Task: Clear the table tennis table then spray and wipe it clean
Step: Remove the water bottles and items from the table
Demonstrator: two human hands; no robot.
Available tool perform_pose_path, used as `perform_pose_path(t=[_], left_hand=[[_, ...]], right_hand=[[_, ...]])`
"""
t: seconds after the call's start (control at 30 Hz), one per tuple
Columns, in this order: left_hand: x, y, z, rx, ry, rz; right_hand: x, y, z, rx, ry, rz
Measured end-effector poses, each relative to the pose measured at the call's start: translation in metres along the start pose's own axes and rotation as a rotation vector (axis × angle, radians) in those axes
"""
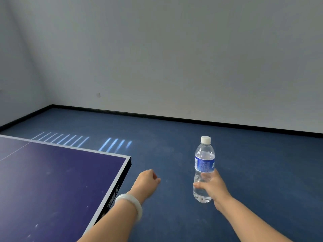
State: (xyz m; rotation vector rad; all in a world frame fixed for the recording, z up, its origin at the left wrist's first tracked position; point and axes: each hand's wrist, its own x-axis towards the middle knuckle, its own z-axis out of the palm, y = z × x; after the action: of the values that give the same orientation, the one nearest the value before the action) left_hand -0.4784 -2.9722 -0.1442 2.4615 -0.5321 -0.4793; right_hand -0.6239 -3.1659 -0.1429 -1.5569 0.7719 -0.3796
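The dark blue table tennis table (52,180) fills the lower left, its corner near the frame's middle. My right hand (212,186) grips the lower part of a clear water bottle (204,163) with a blue label and white cap, held upright over the floor to the right of the table. My left hand (147,179) hangs just past the table's side edge, fingers curled, nothing in it. A pale bangle sits on that wrist.
Blue floor (227,154) spreads to the right of and beyond the table up to a black skirting board and plain grey walls. Light stripes fall on the floor behind the table's far edge. The table surface carries small pale specks.
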Motion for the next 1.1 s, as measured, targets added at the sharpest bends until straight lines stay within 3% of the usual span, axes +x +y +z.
perform_pose_path(t=[0.23, 0.5, 0.77, 1.1], left_hand=[[0.201, 0.038, -0.044, 0.000, 0.101, -0.031], [0.396, 0.042, -0.112, -0.028, 0.160, -0.110], [0.603, -0.039, -0.209, -0.096, 0.238, -0.221], [0.765, -0.167, -0.351, -0.206, 0.371, -0.405]], right_hand=[[0.226, -0.069, 0.043, -0.038, -0.119, -0.055], [0.423, -0.145, 0.161, -0.068, -0.290, -0.105], [0.606, -0.195, 0.326, -0.129, -0.359, -0.130], [0.767, -0.292, 0.570, -0.190, -0.582, -0.187]])
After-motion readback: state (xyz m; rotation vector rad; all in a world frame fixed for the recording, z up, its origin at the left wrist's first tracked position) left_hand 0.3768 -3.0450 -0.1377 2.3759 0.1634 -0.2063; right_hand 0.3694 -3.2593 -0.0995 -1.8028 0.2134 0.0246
